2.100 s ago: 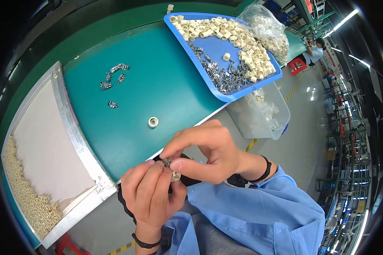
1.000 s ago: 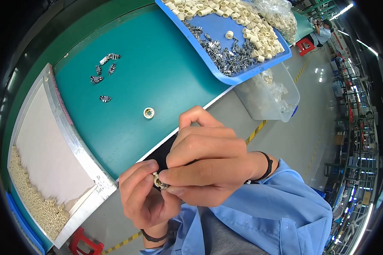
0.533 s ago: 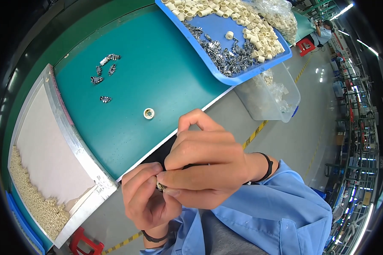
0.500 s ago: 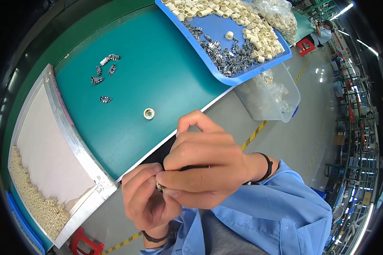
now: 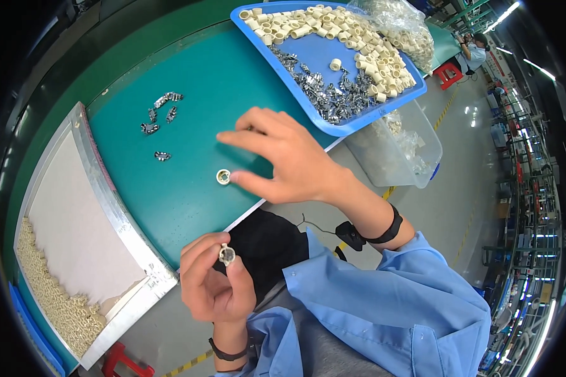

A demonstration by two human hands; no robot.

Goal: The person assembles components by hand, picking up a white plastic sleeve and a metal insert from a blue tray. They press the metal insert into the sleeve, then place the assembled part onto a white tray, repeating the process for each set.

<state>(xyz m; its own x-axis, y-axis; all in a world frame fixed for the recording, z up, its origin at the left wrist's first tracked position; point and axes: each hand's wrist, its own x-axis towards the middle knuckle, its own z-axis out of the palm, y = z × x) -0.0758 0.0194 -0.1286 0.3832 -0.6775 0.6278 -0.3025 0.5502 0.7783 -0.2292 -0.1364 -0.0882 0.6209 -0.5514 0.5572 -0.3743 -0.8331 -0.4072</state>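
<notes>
Small cream plastic ring with a metal clip inside sits pinched between thumb and fingertips of the left hand, off the teal table, bore facing up. Right hand is spread wide, thumb just touching a loose cream ring lying flat.

The left hand pinches a small cream ring with a metal clip between thumb and fingertips, held up just off the near edge of the green bench. The right hand reaches out over the bench with fingers spread, its thumb tip touching a loose cream ring, while a few metal clips lie beyond it to the left. A blue tray of cream rings and clips sits past the right hand, and a metal-framed tray with more cream pieces lies left of the left hand.
</notes>
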